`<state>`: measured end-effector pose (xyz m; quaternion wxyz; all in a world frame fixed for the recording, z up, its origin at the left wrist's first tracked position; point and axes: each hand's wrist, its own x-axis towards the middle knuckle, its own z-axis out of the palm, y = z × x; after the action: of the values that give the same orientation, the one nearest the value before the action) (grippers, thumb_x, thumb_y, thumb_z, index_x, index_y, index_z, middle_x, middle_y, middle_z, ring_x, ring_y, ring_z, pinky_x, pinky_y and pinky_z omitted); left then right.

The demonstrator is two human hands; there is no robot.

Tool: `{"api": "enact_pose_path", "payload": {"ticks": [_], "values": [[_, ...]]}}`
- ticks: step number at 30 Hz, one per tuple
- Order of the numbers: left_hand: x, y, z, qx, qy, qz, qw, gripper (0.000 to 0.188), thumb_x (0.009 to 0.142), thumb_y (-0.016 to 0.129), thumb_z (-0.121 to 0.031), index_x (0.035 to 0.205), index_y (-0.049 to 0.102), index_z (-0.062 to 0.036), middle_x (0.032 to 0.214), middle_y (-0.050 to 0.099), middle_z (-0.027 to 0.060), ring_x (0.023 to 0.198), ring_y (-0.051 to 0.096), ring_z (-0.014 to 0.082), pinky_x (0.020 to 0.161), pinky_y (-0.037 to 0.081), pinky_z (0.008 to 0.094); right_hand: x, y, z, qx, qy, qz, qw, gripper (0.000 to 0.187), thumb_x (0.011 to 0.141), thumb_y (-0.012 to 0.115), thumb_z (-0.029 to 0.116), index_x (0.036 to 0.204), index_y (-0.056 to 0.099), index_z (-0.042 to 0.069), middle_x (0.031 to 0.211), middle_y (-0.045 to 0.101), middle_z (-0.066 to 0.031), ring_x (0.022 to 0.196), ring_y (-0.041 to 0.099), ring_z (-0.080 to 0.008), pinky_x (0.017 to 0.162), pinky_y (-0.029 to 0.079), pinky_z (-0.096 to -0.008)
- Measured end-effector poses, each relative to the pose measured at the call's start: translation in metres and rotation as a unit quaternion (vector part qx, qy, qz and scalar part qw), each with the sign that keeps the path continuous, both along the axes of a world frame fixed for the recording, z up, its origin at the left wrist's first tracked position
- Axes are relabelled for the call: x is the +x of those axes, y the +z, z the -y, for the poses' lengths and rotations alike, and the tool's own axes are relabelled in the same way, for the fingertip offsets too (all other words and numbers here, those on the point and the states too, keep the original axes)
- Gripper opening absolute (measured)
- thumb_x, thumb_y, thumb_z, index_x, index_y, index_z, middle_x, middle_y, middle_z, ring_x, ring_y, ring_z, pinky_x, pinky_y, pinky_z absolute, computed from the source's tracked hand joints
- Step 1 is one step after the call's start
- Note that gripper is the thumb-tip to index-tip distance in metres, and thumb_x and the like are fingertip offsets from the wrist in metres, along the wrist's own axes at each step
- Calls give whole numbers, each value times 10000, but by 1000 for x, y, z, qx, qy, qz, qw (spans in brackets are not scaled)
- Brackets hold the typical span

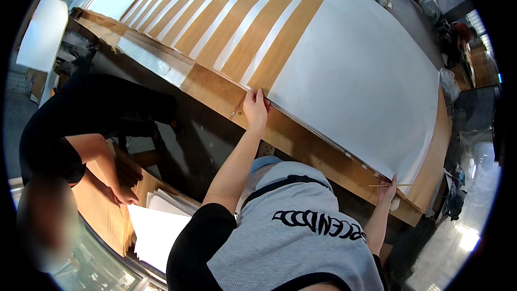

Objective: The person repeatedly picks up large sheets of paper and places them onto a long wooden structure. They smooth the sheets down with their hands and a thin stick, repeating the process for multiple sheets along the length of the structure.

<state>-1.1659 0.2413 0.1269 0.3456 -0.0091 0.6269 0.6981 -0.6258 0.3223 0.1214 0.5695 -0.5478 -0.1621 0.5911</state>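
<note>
A large white sheet (361, 75) lies on the long wooden table (307, 134), its left edge against a brown, wood-coloured strip (288, 35). My left hand (256, 110) is closed, thumb and fingers pinching the near end of that strip beside the white sheet's corner. At the white sheet's near right edge, my right hand (385, 191) is closed on a thin wooden stick (403, 185). The fingers of my right hand also touch the edge of the sheet. Its fingertips are partly hidden.
Several brown and white bands (215, 13) alternate across the table's left part. To my left, a person in black (102, 108) bends over a stack of brown sheets (110, 210) and handles a white sheet (159, 231). Plastic-wrapped items (449, 89) stand beyond the table's right end.
</note>
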Motion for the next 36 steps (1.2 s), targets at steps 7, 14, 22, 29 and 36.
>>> {"api": "enact_pose_path", "payload": {"ticks": [7,14,22,29,36], "values": [[-1,-12,0,27,-1,18,999,206,873,457,-188,738,435,-34,564,495,53,458,530,148,396,446,263,21,-18,-4,5,4,-26,1000,274,849,512,225,1051,496,39,1035,545,-53,976,489,-177,881,376,-308],[-4,-17,1,31,3,37,999,184,859,461,-171,747,442,-27,574,509,67,450,537,160,394,454,266,13,-12,-2,6,22,-27,999,277,843,517,217,1053,496,39,1052,542,-62,998,484,-195,890,377,-321],[-7,-13,1,6,-32,33,999,187,860,457,-169,750,441,-19,583,515,74,465,553,169,421,487,287,1,-3,3,0,12,-10,1000,354,838,529,230,1123,441,38,1088,508,-57,993,474,-200,894,376,-336],[-14,-13,3,-23,-69,30,997,198,858,478,-176,772,417,-8,616,507,82,479,525,171,425,456,288,-4,-1,6,20,10,44,999,398,846,519,247,1169,414,39,1140,473,-63,1036,440,-211,928,340,-343],[22,46,6,-59,-79,-559,823,205,762,619,-135,855,484,-12,816,479,91,768,441,218,653,383,309,-25,10,3,23,-23,14,999,343,866,478,199,1159,421,30,1129,471,-70,1000,447,-203,847,381,-333]]}}
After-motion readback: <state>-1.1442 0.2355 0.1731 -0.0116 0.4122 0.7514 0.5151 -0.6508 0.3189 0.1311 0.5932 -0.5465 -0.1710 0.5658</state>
